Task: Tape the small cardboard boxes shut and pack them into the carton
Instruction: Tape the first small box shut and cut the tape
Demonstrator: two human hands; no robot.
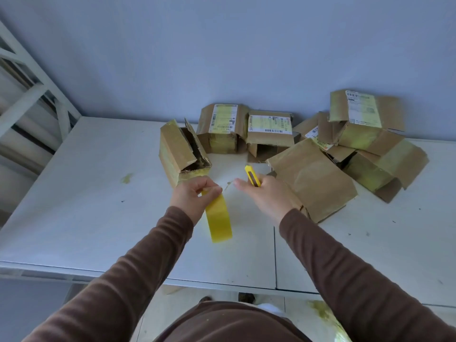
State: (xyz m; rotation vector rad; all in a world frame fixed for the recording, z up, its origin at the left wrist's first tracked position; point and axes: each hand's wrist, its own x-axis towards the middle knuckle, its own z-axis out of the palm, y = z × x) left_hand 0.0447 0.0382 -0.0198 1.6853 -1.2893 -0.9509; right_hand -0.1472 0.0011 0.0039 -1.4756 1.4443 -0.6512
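Open box: the small box [182, 151] I am working on is standing at centre frame on the counter [74, 206], its top flaps gaping and torn; nothing inside is showing.
Tape: my left hand [195, 196] is pinching the yellow tape roll [218, 219], which is hanging below my fingers, just below the box.
Cutter: my right hand [265, 193] is curling round the yellow utility knife [253, 176], forefinger reaching toward the tape's free end.
Doing it well: I am judging that I should pull the strip taut, press the flaps flat first, and keep the blade away from my left fingers.
Other boxes: the taped boxes [313, 176] are lying heaped at right, two labelled boxes [246, 129] behind; some ends are open, contents unseen.
Carton: I am not seeing it.
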